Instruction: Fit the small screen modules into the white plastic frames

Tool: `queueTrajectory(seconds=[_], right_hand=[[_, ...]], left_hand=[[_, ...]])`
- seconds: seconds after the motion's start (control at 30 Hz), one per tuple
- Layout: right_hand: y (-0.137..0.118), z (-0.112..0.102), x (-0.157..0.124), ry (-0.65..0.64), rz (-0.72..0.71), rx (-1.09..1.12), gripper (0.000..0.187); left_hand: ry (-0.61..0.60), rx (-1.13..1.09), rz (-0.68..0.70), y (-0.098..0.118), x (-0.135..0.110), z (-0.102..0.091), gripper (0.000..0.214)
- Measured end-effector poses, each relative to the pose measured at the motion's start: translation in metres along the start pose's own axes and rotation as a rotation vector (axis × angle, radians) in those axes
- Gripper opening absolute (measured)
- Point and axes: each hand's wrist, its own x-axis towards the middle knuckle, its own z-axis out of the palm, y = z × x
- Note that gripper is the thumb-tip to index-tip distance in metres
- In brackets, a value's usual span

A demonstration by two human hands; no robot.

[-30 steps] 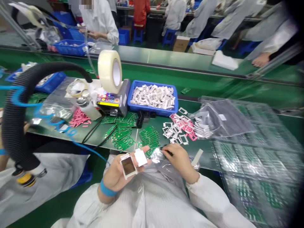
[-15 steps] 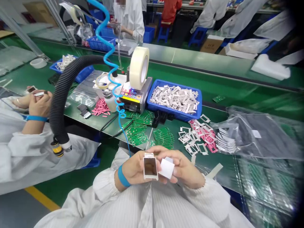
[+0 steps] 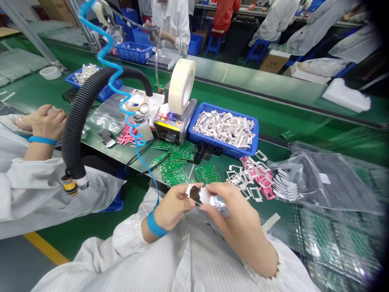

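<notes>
At the lap (image 3: 194,255), left hand (image 3: 174,205) and right hand (image 3: 234,207) now tilt panel (image 3: 196,193).

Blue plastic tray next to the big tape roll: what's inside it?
A heap of small white rectangular frames fills the blue plastic tray. They cover its floor, so anything underneath is hidden.

Brightly, evenly lit from overhead, with only soft, faint shadows beneath the tape roll (image 3: 181,87) and blue bin (image 3: 223,149). White glare across the clear plastic bags (image 3: 331,190) at right; a glint off the small display module (image 3: 197,194) pinched between left hand (image 3: 172,207) and right hand (image 3: 240,221). Sharp at centre, smeared and bowed toward the edges. Heavy dark vignette down the right side and top corner. Far workers (image 3: 174,25) soft.
</notes>
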Motion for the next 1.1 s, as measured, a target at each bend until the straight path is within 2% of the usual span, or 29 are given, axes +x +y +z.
queueTrajectory(seconds=[0.1, 0.2, 0.27, 0.33, 0.4, 0.5, 0.57, 0.6, 0.63, 0.7, 0.8, 0.83, 0.97, 1.1], right_hand=[[-0.003, 0.007, 0.002, -0.029, -0.071, -0.043, 0.014], [-0.004, 0.015, 0.003, 0.0, -0.04, -0.024, 0.016], [-0.003, 0.022, 0.001, 0.044, -0.01, -0.015, 0.017], [0.0, 0.029, 0.0, 0.051, 0.028, -0.032, 0.019], [0.003, 0.034, -0.003, -0.039, 0.071, -0.062, 0.027], [0.008, 0.035, -0.008, -0.31, 0.12, -0.061, 0.047], [0.009, 0.031, -0.013, -0.437, 0.134, -0.03, 0.061], [0.011, 0.028, -0.016, -0.457, 0.125, -0.009, 0.065], [0.015, 0.024, -0.02, -0.444, 0.113, 0.008, 0.067], [0.03, 0.012, -0.031, -0.329, 0.17, -0.037, 0.062], [0.07, -0.014, -0.057, -0.101, 0.474, -0.278, 0.04], [0.086, -0.022, -0.067, -0.061, 0.568, -0.352, 0.034], [0.143, -0.038, -0.104, -0.029, 0.796, -0.557, 0.022], [0.162, -0.03, -0.116, -0.089, 0.872, -0.63, 0.023]], left_hand=[[0.009, 0.035, 0.016, 0.0, 0.001, 0.001, 0.039], [-0.005, 0.053, 0.043, -0.002, 0.0, 0.005, 0.035], [0.017, -0.006, 0.03, -0.005, -0.001, 0.006, 0.036], [0.089, -0.134, -0.038, -0.01, -0.001, 0.005, 0.035], [0.151, -0.271, -0.161, -0.017, 0.001, 0.003, 0.034], [0.137, -0.367, -0.321, -0.026, 0.003, 0.001, 0.031], [0.115, -0.383, -0.351, -0.03, 0.004, 0.001, 0.028], [0.106, -0.391, -0.351, -0.031, 0.004, 0.001, 0.028], [0.095, -0.399, -0.348, -0.032, 0.003, 0.001, 0.029], [0.05, -0.409, -0.339, -0.032, 0.002, 0.0, 0.033], [-0.049, -0.396, -0.302, -0.029, 0.0, -0.002, 0.036], [-0.078, -0.382, -0.285, -0.027, 0.0, -0.002, 0.036], [-0.165, -0.326, -0.236, -0.021, -0.002, 0.005, 0.039], [-0.205, -0.311, -0.213, -0.017, -0.002, 0.011, 0.041]])
